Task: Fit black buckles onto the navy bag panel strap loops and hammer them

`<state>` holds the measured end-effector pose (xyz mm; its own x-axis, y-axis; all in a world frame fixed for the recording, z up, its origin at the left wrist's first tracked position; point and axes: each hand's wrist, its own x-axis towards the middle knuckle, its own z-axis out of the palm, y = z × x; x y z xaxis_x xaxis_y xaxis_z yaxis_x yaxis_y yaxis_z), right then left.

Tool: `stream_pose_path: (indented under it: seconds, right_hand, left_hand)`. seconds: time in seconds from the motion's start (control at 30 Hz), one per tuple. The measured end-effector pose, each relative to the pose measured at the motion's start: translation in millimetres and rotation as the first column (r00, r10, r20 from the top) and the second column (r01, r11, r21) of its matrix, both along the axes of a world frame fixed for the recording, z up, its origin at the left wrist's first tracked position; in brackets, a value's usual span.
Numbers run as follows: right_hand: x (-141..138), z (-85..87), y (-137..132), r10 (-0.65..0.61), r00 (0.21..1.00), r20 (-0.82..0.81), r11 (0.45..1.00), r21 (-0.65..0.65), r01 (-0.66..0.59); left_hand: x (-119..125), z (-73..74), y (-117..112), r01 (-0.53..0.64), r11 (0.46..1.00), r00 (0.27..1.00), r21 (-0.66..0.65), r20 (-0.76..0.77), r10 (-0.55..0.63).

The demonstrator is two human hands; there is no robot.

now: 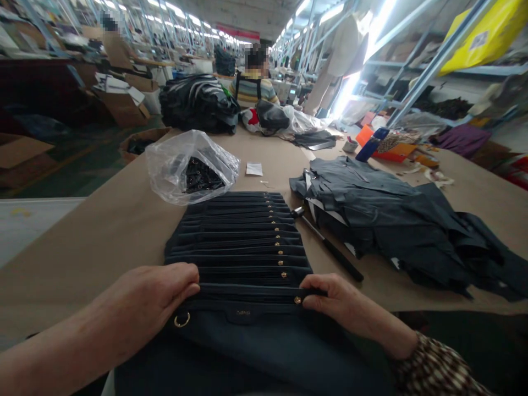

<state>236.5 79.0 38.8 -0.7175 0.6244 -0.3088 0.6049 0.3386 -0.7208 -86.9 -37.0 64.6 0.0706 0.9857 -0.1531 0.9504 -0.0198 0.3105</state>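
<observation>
At the near edge of the flat brown bench (pixel 115 236), the person's left hand (pixel 177 283) has its grip clenched on the left end of the top edge of a dark navy, leather-like panel with a gold ring (pixel 256 341); the right hand (pixel 334 297) pinches the right end. Just beyond it I see an overlapping row of dark pieces with gold zip pulls (pixel 235 234). At its far left sits a clear plastic bag of black parts (pixel 165 173); to the right lie a black-handled metal tool (pixel 342 260) and a heap of dark grey sheets (pixel 383 214).

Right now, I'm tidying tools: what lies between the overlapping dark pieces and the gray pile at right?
A black-handled hammer lies there, in the head view.
</observation>
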Motion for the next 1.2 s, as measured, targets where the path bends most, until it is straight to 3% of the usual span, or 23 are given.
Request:
stream_pose_path:
  seconds: [0.1,0.27,0.4,0.5,0.57,0.67,0.77,0.83,0.9,0.97,1.1,1.2]
  right_hand:
    - [-6,-20.7,1,-0.064,0.998,0.031,0.992,0.111,0.060]
    - [-17,-34.1,3,-0.048,0.990,0.136,0.926,0.379,-0.008]
    - [-19,-40.4,8,-0.045,0.985,0.168,0.926,0.377,-0.022]
    - [-21,-41.9,12,-0.027,0.979,0.200,0.932,0.358,-0.047]
    - [-22,-42.6,13,-0.021,0.977,0.212,0.932,0.358,-0.058]
    - [-21,-41.7,14,-0.034,0.974,0.224,0.935,0.352,-0.048]
    - [-22,-29.4,6,-0.078,0.976,0.204,0.920,0.392,-0.008]
    - [-27,-13.3,-8,-0.081,0.991,0.108,0.866,0.500,0.017]
    - [-36,2.4,-30,0.026,1.000,0.010,0.819,0.573,-0.027]
    - [-45,8.6,-53,0.206,0.979,-0.004,0.818,0.550,-0.170]
    - [-60,-15.8,-88,0.479,0.861,0.171,0.799,0.322,-0.508]
    - [-64,-31.0,-93,0.543,0.799,0.257,0.785,0.181,-0.592]
  left_hand:
    - [-3,-18.0,9,-0.008,0.998,0.995,-0.065,-0.101,0.001]
    - [-2,-32.2,23,0.025,0.997,0.980,-0.071,-0.194,-0.038]
    - [8,-27.0,27,0.055,0.995,0.952,-0.087,-0.295,-0.078]
    - [32,-21.9,27,0.154,0.988,0.905,0.015,-0.403,-0.135]
    - [51,-25.3,27,0.330,0.937,0.882,0.115,-0.392,-0.262]
    - [72,-43.0,28,0.571,0.795,0.809,0.205,-0.307,-0.501]
    - [74,-61.3,31,0.605,0.762,0.793,0.230,-0.259,-0.552]
    - [70,-65.2,34,0.602,0.763,0.798,0.237,-0.223,-0.560]
    - [67,-62.7,37,0.612,0.754,0.791,0.237,-0.178,-0.586]
    - [66,-58.0,40,0.632,0.742,0.775,0.225,-0.141,-0.617]
    - [68,-56.1,41,0.652,0.731,0.759,0.203,-0.166,-0.630]
    - [67,-60.2,38,0.655,0.723,0.756,0.222,-0.202,-0.623]
